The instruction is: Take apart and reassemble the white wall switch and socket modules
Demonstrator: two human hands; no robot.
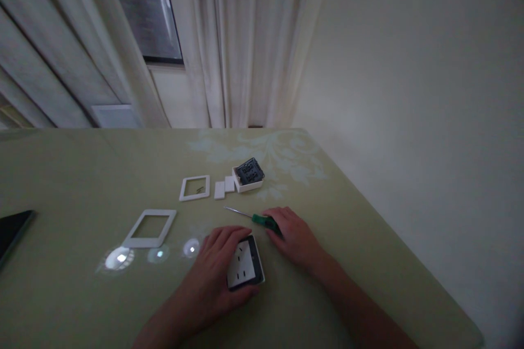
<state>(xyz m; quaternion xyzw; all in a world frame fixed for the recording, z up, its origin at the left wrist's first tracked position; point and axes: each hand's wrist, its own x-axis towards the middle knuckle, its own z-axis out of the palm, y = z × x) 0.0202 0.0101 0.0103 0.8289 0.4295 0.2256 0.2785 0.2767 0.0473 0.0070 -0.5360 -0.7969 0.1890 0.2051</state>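
Note:
My left hand is closed around a white wall socket with a dark inner frame, its slotted face up on the table near the front. To its right, my right hand grips the green handle of a screwdriver. The metal shaft points left and away from me, low over the table; I cannot tell whether its tip touches the surface. Farther back stands a white box with a dark switch mechanism tilted in it. Two small white plates lie beside that box.
One white cover frame lies left of my left hand. Another white frame, with small screws inside its opening, is farther back. A dark flat device rests at the left edge. The table borders a wall on the right and curtains behind.

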